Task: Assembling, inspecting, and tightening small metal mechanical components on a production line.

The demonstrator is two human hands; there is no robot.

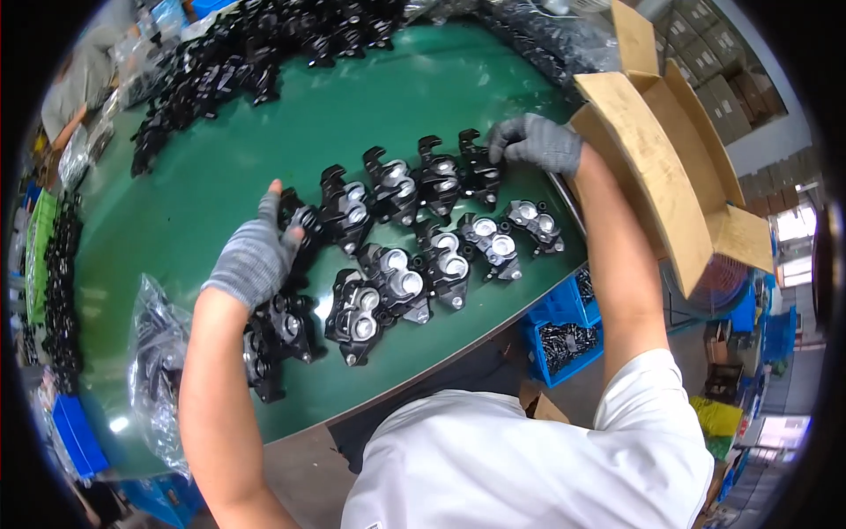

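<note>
Currently, left hand [256,256]: grey-gloved, forefinger and thumb spread apart against the leftmost part of the upper row; whether it grips, I cannot tell.
Right hand [539,144]: grey-gloved, fingers bent narrowly at the rightmost part of that row; its hold is hidden.
Upper row [390,185]: five black-and-silver castings on the green tabletop [370,97], slanting between the two hands.
Lower row [403,284]: similar castings nearer the person, the leftmost ones partly behind the left forearm.
Near edge: curves from lower left up to the right; the lower row's right end lies near it.
Far side: a broad stretch of green runs between the upper row and a black heap of parts [256,57].
Left margin: a clear plastic bag [152,370] lies beside the left forearm.
Right margin: an open cardboard box [652,176] stands close beside the right forearm; a blue bin [538,348] of small dark pieces sits below the edge.
Writing: marks on stacked cartons [718,93] at upper right, too small to read.
</note>
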